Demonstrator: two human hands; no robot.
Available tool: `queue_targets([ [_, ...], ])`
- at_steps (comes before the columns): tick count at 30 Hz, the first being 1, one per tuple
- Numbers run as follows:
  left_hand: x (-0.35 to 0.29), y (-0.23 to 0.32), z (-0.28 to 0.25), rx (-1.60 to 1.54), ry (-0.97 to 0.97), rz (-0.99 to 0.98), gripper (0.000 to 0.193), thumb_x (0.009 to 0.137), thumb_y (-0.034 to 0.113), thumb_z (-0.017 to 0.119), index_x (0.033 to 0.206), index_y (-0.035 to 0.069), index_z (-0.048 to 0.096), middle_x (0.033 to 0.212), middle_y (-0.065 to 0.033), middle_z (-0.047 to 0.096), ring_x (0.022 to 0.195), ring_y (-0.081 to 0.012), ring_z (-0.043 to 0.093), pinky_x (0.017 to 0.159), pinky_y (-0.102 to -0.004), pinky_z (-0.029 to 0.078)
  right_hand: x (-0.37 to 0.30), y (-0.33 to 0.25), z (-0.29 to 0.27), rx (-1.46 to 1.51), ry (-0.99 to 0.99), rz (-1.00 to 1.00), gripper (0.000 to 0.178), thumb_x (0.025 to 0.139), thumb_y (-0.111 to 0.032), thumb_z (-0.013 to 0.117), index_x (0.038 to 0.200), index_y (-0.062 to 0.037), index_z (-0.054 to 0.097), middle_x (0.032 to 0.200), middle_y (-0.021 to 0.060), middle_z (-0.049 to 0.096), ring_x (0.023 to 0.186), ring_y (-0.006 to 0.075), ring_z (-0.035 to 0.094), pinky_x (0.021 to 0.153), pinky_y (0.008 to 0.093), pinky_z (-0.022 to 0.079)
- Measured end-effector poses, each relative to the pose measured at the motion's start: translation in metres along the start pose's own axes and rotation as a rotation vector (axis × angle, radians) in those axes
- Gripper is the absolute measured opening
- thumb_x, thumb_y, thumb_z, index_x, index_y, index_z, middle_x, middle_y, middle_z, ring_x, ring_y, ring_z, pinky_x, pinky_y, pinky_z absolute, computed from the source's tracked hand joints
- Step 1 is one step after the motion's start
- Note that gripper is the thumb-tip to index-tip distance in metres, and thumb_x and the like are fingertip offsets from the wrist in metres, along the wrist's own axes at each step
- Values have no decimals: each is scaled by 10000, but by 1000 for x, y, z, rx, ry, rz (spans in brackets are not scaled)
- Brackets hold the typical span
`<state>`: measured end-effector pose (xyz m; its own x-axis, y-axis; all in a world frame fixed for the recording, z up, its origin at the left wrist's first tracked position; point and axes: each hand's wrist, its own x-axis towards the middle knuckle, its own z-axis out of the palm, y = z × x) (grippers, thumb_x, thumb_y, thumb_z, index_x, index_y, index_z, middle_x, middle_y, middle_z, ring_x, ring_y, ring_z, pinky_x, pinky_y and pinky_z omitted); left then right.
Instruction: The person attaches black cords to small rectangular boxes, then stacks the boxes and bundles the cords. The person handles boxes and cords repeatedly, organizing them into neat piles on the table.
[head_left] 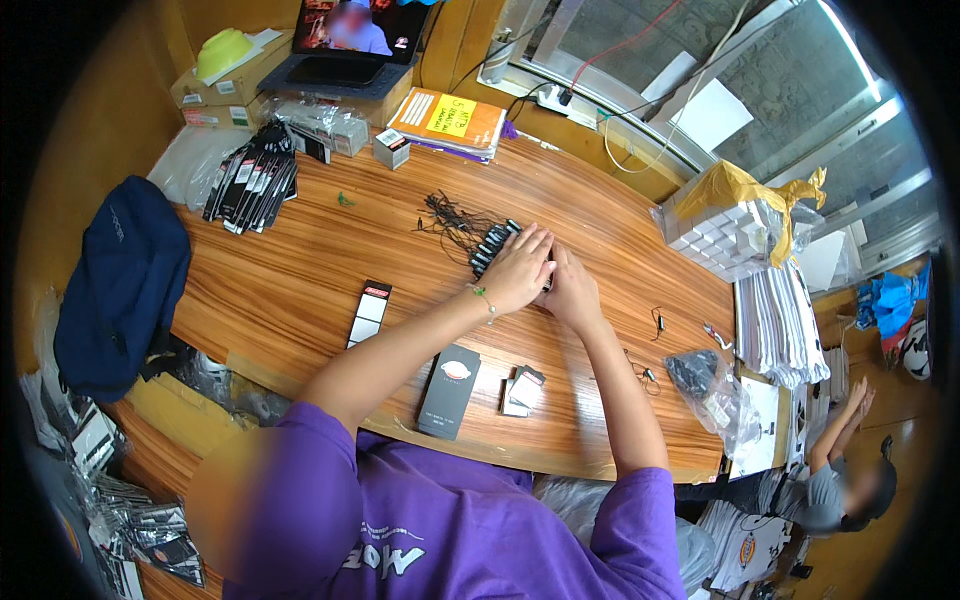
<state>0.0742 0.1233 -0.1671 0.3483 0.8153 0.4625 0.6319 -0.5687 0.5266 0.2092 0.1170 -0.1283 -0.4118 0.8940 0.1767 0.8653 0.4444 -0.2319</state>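
Note:
Both my hands meet over a row of small dark pieces (pixel 487 250) on the wooden table, with thin black cords (pixel 450 222) trailing off to the left. My left hand (pixel 517 272), a green-beaded bracelet at its wrist, lies over the right end of the row with its fingers stretched out. Against it rests my right hand (pixel 573 292), its fingers held together; a dark edge shows between the two palms, but most of it is hidden. Closer to me lie a large black card tag (pixel 449 392), a few small black-and-white tags (pixel 522 391) and a narrow black-and-white tag (pixel 369 312).
A fanned pile of black tags (pixel 252 185), a small box (pixel 391 148) and orange notebooks (pixel 449 122) line the back left. Paper stacks (pixel 782 325) and a wrapped block of white boxes (pixel 722 225) stand right. A navy bag (pixel 122 285) sits left. Another person (pixel 815 495) is at far right.

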Motion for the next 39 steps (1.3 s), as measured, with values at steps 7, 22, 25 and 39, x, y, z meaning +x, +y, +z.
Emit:
queue_targets([
  [7, 0, -5, -22, 28, -150, 217, 720, 776, 430, 587, 1245, -61, 348, 1199, -210, 402, 1200, -346, 313, 1008, -402, 287, -18, 4, -13, -24, 14, 60, 684, 561, -337, 767, 1121, -61, 486, 1024, 143, 555, 977, 312, 522, 776, 398, 457],
  [22, 0, -20, -22, -360, -257, 24, 1016, 645, 215, 745, 1393, 99, 67, 1408, -213, 108, 1306, -336, 162, 1048, -367, 241, -13, 6, -10, 85, 75, 41, 708, 524, -295, 796, 1108, -36, 492, 1018, 150, 569, 972, 316, 526, 784, 390, 448],
  [25, 3, -24, -22, -402, -306, 29, 851, 655, 181, 735, 1347, 110, 245, 1302, -163, 273, 1210, -311, 315, 981, -349, 338, -13, 4, -12, 135, 75, 32, 775, 523, -296, 797, 1173, -46, 457, 1051, 148, 551, 984, 324, 521, 808, 387, 446],
  [39, 6, -19, -24, -419, -300, -38, 853, 646, 193, 737, 1331, 92, 237, 1305, -180, 272, 1240, -336, 269, 1026, -386, 268, -42, 11, 25, 1080, 380, 494, 912, 613, 143, 489, 1396, -58, 68, 1400, 209, 200, 1285, 274, 243, 1026, 289, 216],
])
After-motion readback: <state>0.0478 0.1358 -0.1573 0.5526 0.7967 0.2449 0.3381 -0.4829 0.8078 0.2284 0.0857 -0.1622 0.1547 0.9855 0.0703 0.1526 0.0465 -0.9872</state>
